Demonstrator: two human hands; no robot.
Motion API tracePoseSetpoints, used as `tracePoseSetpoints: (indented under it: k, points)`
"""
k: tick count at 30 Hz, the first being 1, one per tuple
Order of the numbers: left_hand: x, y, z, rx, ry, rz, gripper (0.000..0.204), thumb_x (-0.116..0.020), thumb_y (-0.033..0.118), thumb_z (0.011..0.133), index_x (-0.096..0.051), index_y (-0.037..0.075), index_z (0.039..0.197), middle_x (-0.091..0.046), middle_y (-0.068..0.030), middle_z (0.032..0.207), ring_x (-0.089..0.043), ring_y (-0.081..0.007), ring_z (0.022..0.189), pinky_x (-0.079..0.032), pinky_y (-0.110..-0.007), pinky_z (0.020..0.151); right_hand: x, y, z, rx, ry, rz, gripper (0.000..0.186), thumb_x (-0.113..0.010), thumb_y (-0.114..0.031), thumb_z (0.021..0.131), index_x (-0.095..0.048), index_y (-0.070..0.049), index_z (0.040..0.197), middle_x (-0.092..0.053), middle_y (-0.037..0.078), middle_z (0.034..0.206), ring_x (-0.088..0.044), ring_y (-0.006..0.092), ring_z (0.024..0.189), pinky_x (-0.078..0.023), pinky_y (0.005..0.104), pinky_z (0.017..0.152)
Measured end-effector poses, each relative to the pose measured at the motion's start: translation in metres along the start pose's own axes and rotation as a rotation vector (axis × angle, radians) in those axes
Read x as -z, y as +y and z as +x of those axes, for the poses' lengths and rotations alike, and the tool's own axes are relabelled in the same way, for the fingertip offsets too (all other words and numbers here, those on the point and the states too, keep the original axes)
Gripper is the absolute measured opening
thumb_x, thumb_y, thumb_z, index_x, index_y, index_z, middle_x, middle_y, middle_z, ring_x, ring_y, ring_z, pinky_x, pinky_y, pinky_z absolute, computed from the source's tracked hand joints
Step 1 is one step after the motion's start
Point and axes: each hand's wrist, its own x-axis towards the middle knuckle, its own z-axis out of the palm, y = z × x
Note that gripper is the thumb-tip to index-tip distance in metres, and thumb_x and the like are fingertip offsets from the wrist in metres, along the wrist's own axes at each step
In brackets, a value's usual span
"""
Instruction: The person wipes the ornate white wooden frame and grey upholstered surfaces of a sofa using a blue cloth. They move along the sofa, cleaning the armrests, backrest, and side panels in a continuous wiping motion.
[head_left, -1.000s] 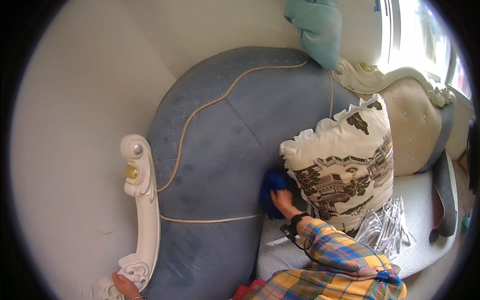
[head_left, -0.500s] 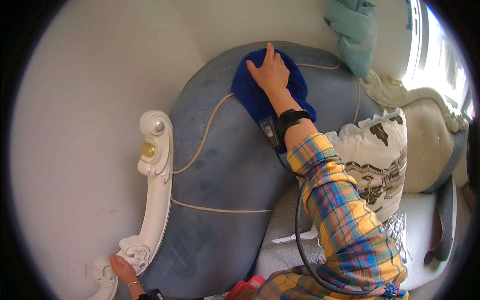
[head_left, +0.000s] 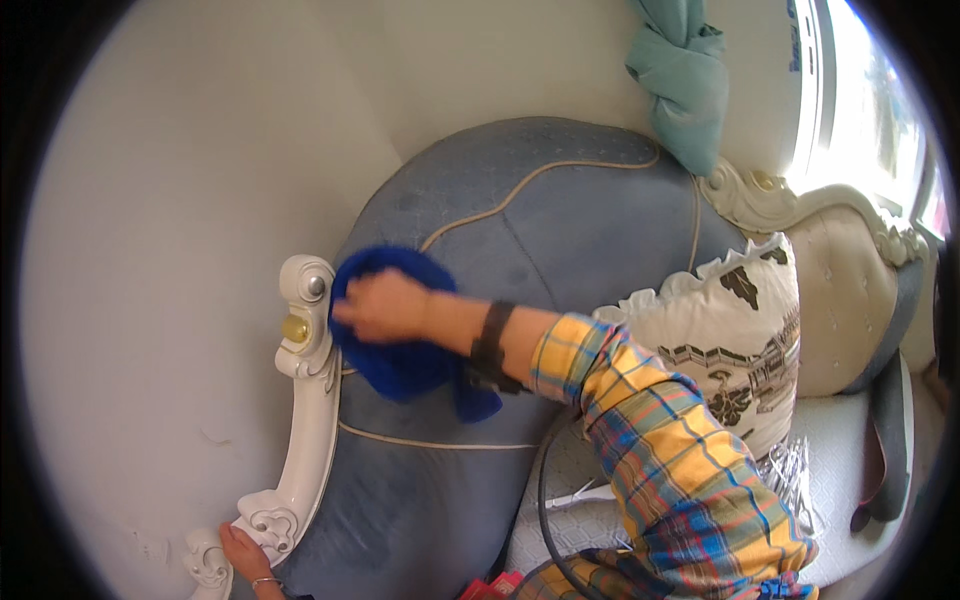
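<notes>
A blue cloth (head_left: 400,365) lies spread against the blue-grey padding (head_left: 430,510) of a big upholstered seat, just beside its white carved frame (head_left: 308,440), under your right hand (head_left: 385,305). The hand is blurred; whether its grip is closed on the fabric or merely pressing cannot be told. The loose spread probably puts more of the cloth against the padding.

At lower left, your left hand (head_left: 245,550) rests on the frame's scrolled lower part, likely to steady your long reach; its fingers are too small to show how firmly they hold. A gold knob (head_left: 295,328) sits higher on the frame, near the cloth.

Past your plaid sleeve (head_left: 650,420), a ruffled cushion (head_left: 650,335) leans upright, apparently propped so that it stands. White hangers (head_left: 790,475) are heaped beside it on the pale quilted seat (head_left: 850,430), perhaps bunched to save room.

Above, a teal curtain (head_left: 680,90) hangs knotted, presumably to hold it gathered, near the bright window (head_left: 875,100).
</notes>
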Motion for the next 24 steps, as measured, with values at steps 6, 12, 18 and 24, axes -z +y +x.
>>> tracePoseSetpoints:
  k: [6,12,18,24]
  points:
    - [0.001,0.004,-0.004,0.004,0.034,0.036,0.025,-0.041,0.015,0.092,-0.052,-0.007,0.097,-0.056,-0.0250,0.089,-0.053,-0.0439,0.084,-0.043,-0.046,0.074,0.104,0.201,-0.011,-0.779,-0.177,-0.610,0.037,-0.062,-0.036,0.079,-0.062,-0.014,0.109,-0.056,0.015,0.111,-0.051,0.0318,0.106,-0.044,0.0472,0.087]
    - [-0.006,0.009,-0.004,0.012,0.110,0.079,0.019,-0.043,0.011,0.089,-0.053,-0.005,0.092,-0.054,-0.0226,0.086,-0.053,-0.0416,0.082,-0.042,-0.047,0.072,0.102,0.292,-0.038,-1.374,-0.143,-0.354,0.060,-0.061,-0.044,0.077,-0.056,-0.008,0.125,-0.054,0.020,0.129,-0.052,0.0364,0.118,-0.042,0.0491,0.097]
    - [-0.003,0.020,-0.006,0.041,0.108,0.099,0.016,-0.043,0.010,0.087,-0.051,-0.003,0.085,-0.052,-0.0208,0.082,-0.052,-0.0415,0.080,-0.040,-0.049,0.070,0.015,0.177,0.104,-0.642,-0.502,-0.058,0.054,-0.064,-0.042,0.074,-0.061,-0.004,0.112,-0.063,0.022,0.109,-0.060,0.0391,0.102,-0.047,0.0467,0.088]
    - [0.000,0.014,-0.001,-0.065,0.137,0.058,0.018,-0.042,0.012,0.088,-0.051,-0.004,0.086,-0.051,-0.0221,0.083,-0.051,-0.0428,0.079,-0.040,-0.049,0.070,-0.062,0.106,0.131,-0.251,-0.452,0.224,0.046,-0.067,-0.032,0.076,-0.059,-0.015,0.117,-0.064,0.017,0.111,-0.059,0.0359,0.106,-0.046,0.0436,0.091]
